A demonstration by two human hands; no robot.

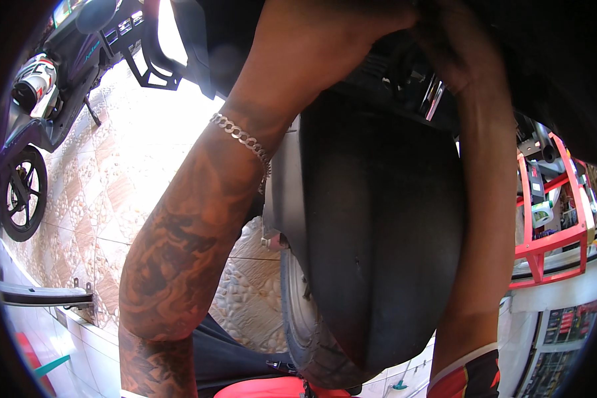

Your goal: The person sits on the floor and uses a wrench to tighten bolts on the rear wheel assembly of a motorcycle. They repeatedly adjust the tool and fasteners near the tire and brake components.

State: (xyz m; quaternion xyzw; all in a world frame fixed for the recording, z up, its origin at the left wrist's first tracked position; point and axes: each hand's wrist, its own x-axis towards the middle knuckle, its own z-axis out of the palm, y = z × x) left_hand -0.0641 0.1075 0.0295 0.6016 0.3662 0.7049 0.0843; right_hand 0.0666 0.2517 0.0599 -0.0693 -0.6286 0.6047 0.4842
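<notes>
We record the largest item first: a black rear mudguard (378,232), smooth and matt, curving down the middle of the view from the dark underside of a scooter to a rounded lower tip. Its surface is plain, with a small nick near the centre and a grey edge along its left flank. It sits directly over the tyre (305,331), whose worn grey tread shows below and to the left of it, close against the guard.

Both forearms rise from the lower edge and flank the mudguard. Our left hand (338,26) reaches up into the shadow under the scooter body at top centre; the fingers are hidden in the dark, so we cannot tell whether they grip anything. The left wrist carries a silver chain bracelet (242,138). Our right hand (454,46) is also up in the dark recess, just beside some bright metal parts (432,96); the fingers look curled, but what they close on cannot be made out.

Background, left: a second parked scooter (40,119) stands on the patterned tiled floor (132,172), its front wheel (20,194) visible. Right: a red metal rack (554,232) holding small bottles and boxes. Bottom edge: a red and white sleeve cuff (467,375) on the right arm.
</notes>
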